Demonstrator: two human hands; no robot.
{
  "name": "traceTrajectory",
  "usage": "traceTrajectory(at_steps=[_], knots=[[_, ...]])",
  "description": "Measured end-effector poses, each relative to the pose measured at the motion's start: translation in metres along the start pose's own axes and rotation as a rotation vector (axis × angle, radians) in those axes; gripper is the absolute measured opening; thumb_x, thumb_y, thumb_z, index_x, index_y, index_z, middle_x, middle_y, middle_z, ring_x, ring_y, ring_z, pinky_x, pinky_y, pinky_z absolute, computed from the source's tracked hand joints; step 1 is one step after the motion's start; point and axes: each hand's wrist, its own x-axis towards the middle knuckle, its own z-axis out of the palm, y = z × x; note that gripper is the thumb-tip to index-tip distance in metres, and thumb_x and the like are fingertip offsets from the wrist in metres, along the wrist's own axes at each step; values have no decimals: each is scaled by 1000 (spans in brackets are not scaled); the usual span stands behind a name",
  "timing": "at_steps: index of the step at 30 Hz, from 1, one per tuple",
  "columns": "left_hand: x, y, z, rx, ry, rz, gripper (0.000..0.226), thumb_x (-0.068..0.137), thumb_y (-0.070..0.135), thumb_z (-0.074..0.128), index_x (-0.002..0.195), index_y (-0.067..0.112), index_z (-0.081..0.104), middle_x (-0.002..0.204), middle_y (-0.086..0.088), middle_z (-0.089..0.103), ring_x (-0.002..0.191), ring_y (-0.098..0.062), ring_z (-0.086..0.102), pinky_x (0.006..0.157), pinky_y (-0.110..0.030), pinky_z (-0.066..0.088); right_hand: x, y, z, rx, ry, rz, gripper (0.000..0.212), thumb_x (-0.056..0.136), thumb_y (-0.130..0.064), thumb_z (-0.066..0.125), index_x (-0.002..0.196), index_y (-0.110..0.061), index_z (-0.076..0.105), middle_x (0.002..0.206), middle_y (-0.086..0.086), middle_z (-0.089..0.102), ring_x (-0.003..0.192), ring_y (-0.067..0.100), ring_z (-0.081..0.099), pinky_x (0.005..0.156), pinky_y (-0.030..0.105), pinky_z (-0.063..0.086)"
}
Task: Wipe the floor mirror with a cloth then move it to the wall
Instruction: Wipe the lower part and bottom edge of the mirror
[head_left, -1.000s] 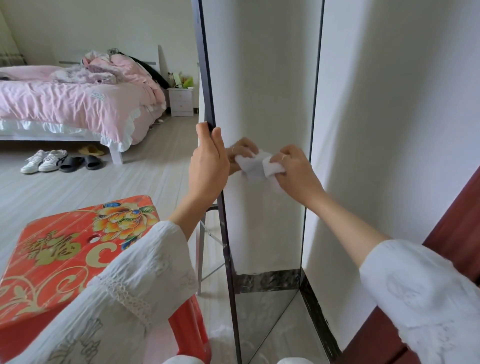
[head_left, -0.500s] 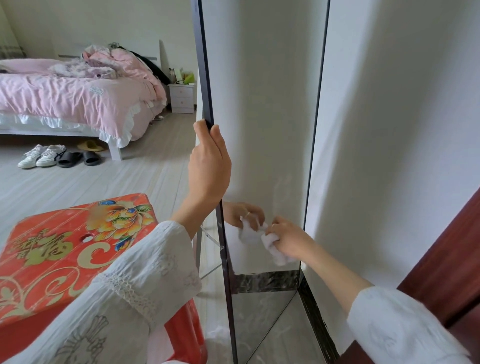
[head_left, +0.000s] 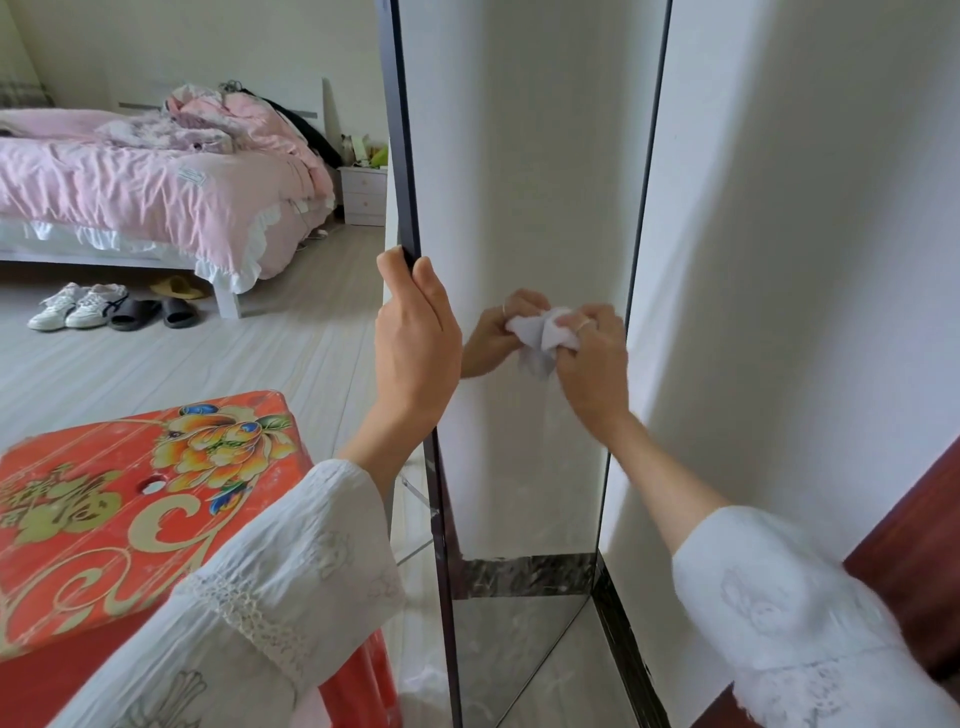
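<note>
Floor mirror (head_left: 524, 182): standing upright at 12 o'clock, just beside the wall (head_left: 805, 208); judged rigid, tall, fragile. Frame edge is being gripped by left hand (head_left: 415, 338). Soft white cloth (head_left: 543, 332) is being clutched against glass by right hand (head_left: 592, 358).

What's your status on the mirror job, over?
Left hand grips mirror frame edge. Right hand presses cloth on glass, mid-wipe. Red stool stands close left.

Red stool (head_left: 140, 499) just beside mirror (head_left: 519, 156)
</note>
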Motion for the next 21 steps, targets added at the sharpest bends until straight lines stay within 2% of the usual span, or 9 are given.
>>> traceTrajectory(at_steps=[2,4,6,9,10,12,15,17,21], knots=[[0,-1,1,4,12,3,26,99,22,22,104,0,35,48,4,28,39,-18,28,42,-28,18,-35,10,16,6,-51,28,27,71,0,51,92,3,67,107,24,54,99,40,52,79,20,33],[0,-2,2,-6,19,1,20,99,22,21,98,6,33,48,4,28,39,-16,27,42,-29,18,-65,23,22,-29,-179,80,23,75,-1,53,92,5,67,111,21,53,104,37,48,80,17,30],[1,-3,2,-3,20,0,13,99,22,21,93,13,27,49,5,27,39,-14,28,40,-25,19,-81,39,20,-86,-365,106,20,81,0,53,94,5,68,114,17,52,109,33,45,83,20,30],[0,-3,4,-8,22,-3,12,99,22,21,91,15,25,49,6,27,39,-11,32,38,-21,18,-80,58,7,-252,-782,102,27,86,-4,43,98,-1,67,114,12,52,106,28,50,87,29,39],[0,-3,4,-12,20,-1,12,99,22,21,91,14,25,49,6,27,39,-11,32,38,-21,18,-74,62,3,-318,-840,103,29,86,-5,42,102,-3,66,114,13,54,105,28,53,87,30,40],[-1,-3,4,-14,19,-2,12,99,23,21,91,15,25,49,6,27,39,-11,31,38,-21,18,-56,67,-6,-314,-723,149,30,83,-6,45,104,-5,66,111,17,55,103,32,56,84,30,41],[-2,-1,4,-2,17,-16,12,99,24,20,92,15,25,50,4,28,40,-13,29,40,-24,20,-16,63,-18,-218,-372,143,38,70,-14,43,94,1,68,101,25,57,99,35,56,79,29,37],[-3,0,4,-2,19,-20,13,100,23,20,93,14,27,51,4,28,41,-13,27,40,-23,19,16,55,-23,-113,-194,108,47,65,-14,36,96,4,66,107,26,54,101,36,53,83,27,37],[-2,0,5,-9,40,-37,23,100,22,21,102,4,35,51,4,28,42,-13,27,42,-27,20,53,33,-17,-18,-60,36,27,77,-4,44,94,5,63,112,22,50,104,35,50,84,26,38]])
